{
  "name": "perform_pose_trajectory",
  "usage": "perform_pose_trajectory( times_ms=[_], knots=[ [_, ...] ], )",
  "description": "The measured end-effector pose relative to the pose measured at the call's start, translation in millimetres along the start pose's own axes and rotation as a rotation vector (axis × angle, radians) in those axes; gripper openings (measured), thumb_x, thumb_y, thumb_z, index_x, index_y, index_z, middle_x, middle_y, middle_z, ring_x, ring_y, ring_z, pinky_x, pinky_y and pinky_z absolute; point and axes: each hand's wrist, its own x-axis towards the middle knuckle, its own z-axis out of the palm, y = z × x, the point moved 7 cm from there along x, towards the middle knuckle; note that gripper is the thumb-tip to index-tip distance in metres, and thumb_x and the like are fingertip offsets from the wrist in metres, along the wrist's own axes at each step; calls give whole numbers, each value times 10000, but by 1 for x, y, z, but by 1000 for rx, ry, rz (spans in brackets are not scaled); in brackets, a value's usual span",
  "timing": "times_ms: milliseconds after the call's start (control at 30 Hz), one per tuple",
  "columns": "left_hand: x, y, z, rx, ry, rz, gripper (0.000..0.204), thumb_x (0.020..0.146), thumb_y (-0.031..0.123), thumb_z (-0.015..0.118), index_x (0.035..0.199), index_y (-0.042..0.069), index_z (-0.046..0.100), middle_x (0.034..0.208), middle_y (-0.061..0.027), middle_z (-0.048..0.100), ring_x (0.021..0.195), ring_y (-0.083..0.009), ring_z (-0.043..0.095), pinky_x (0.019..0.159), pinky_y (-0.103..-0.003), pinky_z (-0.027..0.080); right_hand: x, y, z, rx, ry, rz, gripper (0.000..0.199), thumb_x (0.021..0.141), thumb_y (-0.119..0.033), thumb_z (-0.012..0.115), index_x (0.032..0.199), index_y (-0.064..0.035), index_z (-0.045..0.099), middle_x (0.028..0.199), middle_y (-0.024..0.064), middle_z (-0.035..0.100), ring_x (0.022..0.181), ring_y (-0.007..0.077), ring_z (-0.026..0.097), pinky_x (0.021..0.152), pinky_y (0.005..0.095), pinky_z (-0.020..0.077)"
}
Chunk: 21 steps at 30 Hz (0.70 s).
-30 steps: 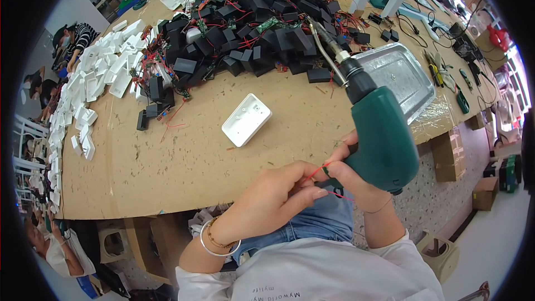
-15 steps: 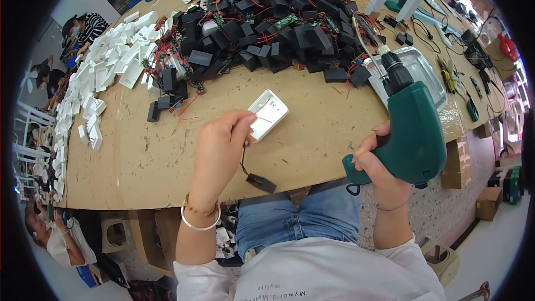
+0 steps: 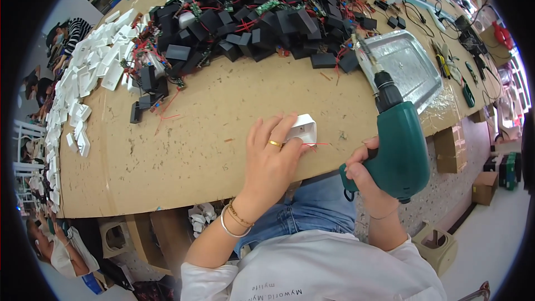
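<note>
My left hand (image 3: 270, 153) is closed around a small white plastic case (image 3: 305, 124) just above the near part of the table. The case is tilted, with its hollow side partly showing. Thin red wire (image 3: 319, 144) sticks out beside my left thumb; where its other end goes is hidden by the fingers. My right hand (image 3: 365, 171) grips the handle of a green soldering gun (image 3: 405, 153). Its metal tip (image 3: 359, 44) points away from me, over the left edge of a silver metal tray (image 3: 436, 86). Tip and case are apart.
A large heap of black boxes (image 3: 251, 22) with red wires and circuit boards covers the far side. White plastic shells (image 3: 100, 61) pile up at the left. Pliers (image 3: 442, 61) and cables lie at the right. Other people sit at the far left.
My left hand has moved right and nearer to me; it has picked up the white case that lay on the table. The soldering gun has shifted slightly nearer to me. My view has turned a little.
</note>
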Motion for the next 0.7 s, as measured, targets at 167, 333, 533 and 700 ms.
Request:
perform_pose_trajectory(
  times_ms=[167, 333, 533, 700],
  knots=[
    [-12, 8, -4, -5, 150, -23, 108, 778, 181, 706, 830, 96, 664, 1266, -69, 526, 1232, -335, 403, 1035, -531, 264, -10, 16, -9, -261, 111, -111, 431, 800, 34, 648, 1180, -13, 451, 910, 70, 594, 693, 88, 552, 624, 244, 465],
    [-15, 18, -11, -52, 174, 6, 112, 764, 165, 712, 841, 96, 668, 1214, -60, 557, 1168, -297, 452, 971, -459, 323, -14, 23, -3, -222, 130, 24, 413, 756, 3, 710, 1115, -20, 506, 932, 69, 639, 676, 91, 603, 622, 240, 487],
    [-16, 23, -19, -228, 104, -7, 119, 755, 108, 704, 858, 64, 665, 1075, -51, 608, 938, -243, 562, 816, -354, 407, -19, 24, 1, -335, 20, 28, 423, 805, 91, 600, 1172, -42, 437, 945, 72, 558, 792, 96, 525, 690, 227, 444],
    [-19, 20, -14, -508, 4, -144, 101, 803, 50, 663, 899, 26, 646, 992, -78, 623, 719, -190, 595, 642, -278, 480, -19, 22, 0, -383, -55, 12, 403, 804, 65, 614, 1152, -37, 438, 895, 68, 560, 769, 105, 523, 677, 225, 444]
  ],
)
